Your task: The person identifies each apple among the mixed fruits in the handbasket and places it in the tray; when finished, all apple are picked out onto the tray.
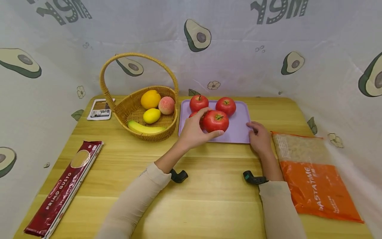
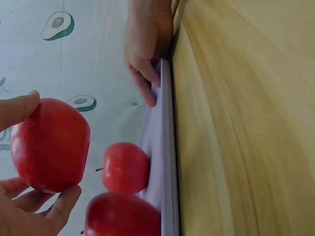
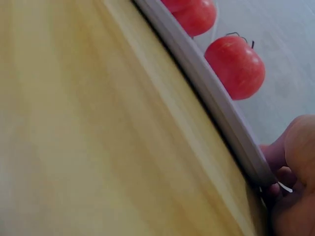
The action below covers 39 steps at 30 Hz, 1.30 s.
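My left hand (image 1: 194,131) holds a red apple (image 1: 216,121) between thumb and fingers, raised above the lilac tray (image 1: 238,129). The left wrist view shows this held apple (image 2: 50,145) well apart from the tray. Two more red apples, one at the back left (image 1: 199,103) and one at the back centre (image 1: 225,106), sit on the tray. A further apple (image 1: 193,114) is mostly hidden behind my left hand. At the tray's right edge, my right hand (image 1: 259,137) pinches the rim, as the right wrist view shows near the corner (image 3: 263,177).
Left of the tray stands a wicker basket (image 1: 158,136) with an orange, a peach, a lemon and a banana. A spaghetti pack (image 1: 65,186) lies at the left, an orange pasta bag (image 1: 316,182) at the right. Behind the basket lies a small white-edged card (image 1: 100,109).
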### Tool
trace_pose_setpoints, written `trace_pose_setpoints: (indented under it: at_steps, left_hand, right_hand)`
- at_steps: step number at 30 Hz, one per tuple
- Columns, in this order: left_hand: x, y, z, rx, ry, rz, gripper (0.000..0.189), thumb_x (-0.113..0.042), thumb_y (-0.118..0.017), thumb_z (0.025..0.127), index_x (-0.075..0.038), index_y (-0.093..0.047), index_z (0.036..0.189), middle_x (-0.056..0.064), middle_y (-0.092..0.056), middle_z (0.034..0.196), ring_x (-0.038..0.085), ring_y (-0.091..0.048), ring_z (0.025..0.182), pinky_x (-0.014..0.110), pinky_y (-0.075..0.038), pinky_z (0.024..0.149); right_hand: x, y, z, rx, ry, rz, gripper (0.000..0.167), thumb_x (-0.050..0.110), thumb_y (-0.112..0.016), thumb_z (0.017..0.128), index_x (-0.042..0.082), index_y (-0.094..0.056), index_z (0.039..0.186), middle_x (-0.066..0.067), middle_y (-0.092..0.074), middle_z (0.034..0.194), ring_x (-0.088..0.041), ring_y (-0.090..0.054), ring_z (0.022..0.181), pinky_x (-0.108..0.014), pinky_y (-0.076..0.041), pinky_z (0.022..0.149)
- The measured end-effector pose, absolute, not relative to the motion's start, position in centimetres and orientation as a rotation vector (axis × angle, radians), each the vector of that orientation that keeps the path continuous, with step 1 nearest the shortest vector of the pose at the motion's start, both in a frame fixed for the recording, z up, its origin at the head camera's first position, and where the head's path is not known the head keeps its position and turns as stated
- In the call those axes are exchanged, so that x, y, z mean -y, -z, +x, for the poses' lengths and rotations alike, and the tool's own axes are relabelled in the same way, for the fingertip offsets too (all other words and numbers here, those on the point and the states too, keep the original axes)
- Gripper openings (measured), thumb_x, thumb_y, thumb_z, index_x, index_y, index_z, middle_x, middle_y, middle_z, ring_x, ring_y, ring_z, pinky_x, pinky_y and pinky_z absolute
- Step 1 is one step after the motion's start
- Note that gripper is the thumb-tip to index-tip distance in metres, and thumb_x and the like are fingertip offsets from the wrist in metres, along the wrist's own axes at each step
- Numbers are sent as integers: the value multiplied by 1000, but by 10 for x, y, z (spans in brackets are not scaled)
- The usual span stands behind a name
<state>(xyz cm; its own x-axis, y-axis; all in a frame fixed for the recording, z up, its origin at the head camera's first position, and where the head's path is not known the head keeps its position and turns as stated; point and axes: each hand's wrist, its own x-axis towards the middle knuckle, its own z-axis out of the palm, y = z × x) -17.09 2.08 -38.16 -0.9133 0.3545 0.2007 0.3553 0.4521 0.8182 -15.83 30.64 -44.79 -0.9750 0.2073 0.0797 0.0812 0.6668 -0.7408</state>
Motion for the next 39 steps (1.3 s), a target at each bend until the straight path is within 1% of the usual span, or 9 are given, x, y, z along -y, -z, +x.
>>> trace_pose_setpoints:
  at_steps: [6,10,17,19,21,23,26,32,39]
  left_hand:
    - [-45,392,-175,2622,1654,-748,84,-42,-88,80,-17,-47,149,3,-61,140,16,-60,121,36,-55,102]
    - [-60,399,-177,2637,1621,-738,87,-38,-89,81,-14,-46,152,4,-58,146,19,-57,128,37,-51,109]
    - [-79,415,-180,2676,1721,-584,84,-34,-89,81,-21,-46,153,2,-58,148,19,-54,134,39,-47,115]
    - [-83,419,-182,2683,1742,-556,83,-33,-89,82,-23,-46,152,1,-58,148,19,-54,134,40,-47,115]
    - [-85,422,-184,2691,1762,-526,83,-33,-88,82,-23,-46,152,2,-58,148,19,-55,134,41,-47,114]
    - [-88,424,-187,2700,1769,-502,82,-33,-88,82,-24,-45,152,2,-57,148,20,-54,135,42,-46,115]
    - [-92,428,-190,2707,1766,-486,82,-33,-89,82,-24,-46,151,2,-57,148,20,-54,136,42,-45,116]
    - [-97,436,-194,2745,1720,-452,84,-36,-88,83,-24,-45,154,2,-55,150,21,-53,137,42,-45,117]
    - [-98,432,-193,2808,1641,-518,95,-42,-83,86,-20,-31,163,5,-47,159,26,-47,145,44,-40,120]
  right_hand:
    - [-308,444,-158,2744,-1342,-309,45,5,-44,103,-2,-54,146,-23,-43,159,-41,-38,149,-56,-33,121]
    - [-312,442,-158,2766,-1405,-335,46,9,-43,106,2,-50,151,-19,-40,162,-39,-36,150,-56,-33,122]
    - [-311,439,-158,2783,-1420,-383,47,11,-43,107,5,-48,153,-16,-41,163,-33,-41,145,-53,-39,118]
    - [-310,439,-157,2790,-1409,-383,47,10,-45,107,6,-48,153,-16,-42,161,-32,-43,141,-47,-44,115]
    - [-310,439,-157,2793,-1400,-382,47,10,-46,106,6,-49,153,-18,-45,159,-31,-46,136,-35,-49,106]
    - [-309,439,-157,2792,-1388,-378,47,9,-48,105,6,-50,152,-19,-48,155,-30,-48,129,-21,-46,95]
    - [-310,440,-157,2780,-1383,-372,47,8,-49,104,5,-51,151,-22,-52,150,-28,-49,121,-10,-40,82]
    - [-309,440,-157,2775,-1369,-359,46,7,-51,103,4,-53,149,-22,-52,150,-29,-50,120,-10,-39,83]
    - [-310,439,-157,2766,-1385,-366,47,8,-52,103,4,-52,150,-22,-53,149,-28,-50,121,-10,-39,83]
